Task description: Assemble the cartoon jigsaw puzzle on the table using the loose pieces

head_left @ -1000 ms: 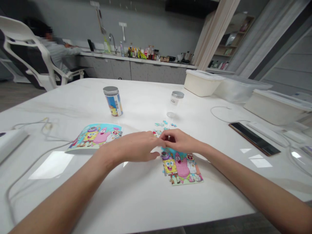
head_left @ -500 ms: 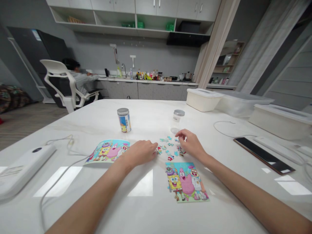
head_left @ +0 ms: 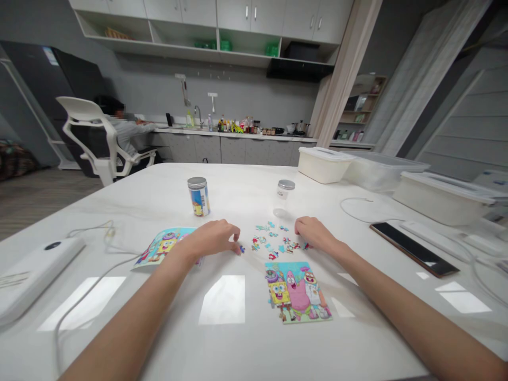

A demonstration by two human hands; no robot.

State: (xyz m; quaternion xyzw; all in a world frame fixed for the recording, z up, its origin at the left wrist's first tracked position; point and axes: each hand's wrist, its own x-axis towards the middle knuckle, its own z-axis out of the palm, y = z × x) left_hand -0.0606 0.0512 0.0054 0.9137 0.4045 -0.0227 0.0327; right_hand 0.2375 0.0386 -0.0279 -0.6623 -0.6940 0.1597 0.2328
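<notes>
My left hand (head_left: 213,238) hovers low over the table, thumb and forefinger apart. A small blue puzzle piece (head_left: 242,248) lies at the thumb's tip. On the other side of the scattered puzzle pieces (head_left: 273,234), my right hand (head_left: 316,233) rests with its fingers curled in. Whatever those fingers hold, if anything, is hidden; a piece (head_left: 306,245) shows just below them. In front of me lies a partly joined cartoon puzzle (head_left: 298,292) with a yellow and a pink figure. A picture sheet (head_left: 159,247) of the same scene is partly covered by my left hand.
Behind the pieces stand a printed jar (head_left: 199,197) and a clear jar (head_left: 282,199), both with silver lids. A phone (head_left: 413,248), cables and white storage boxes (head_left: 440,198) are on the right. At left lies a white power strip (head_left: 39,275). A person (head_left: 129,135) sits beyond the table.
My left hand has drawn left, away from the pile, and a blue piece now lies by its thumb. My right hand has shifted slightly right and its fingers have curled. The view has moved slightly.
</notes>
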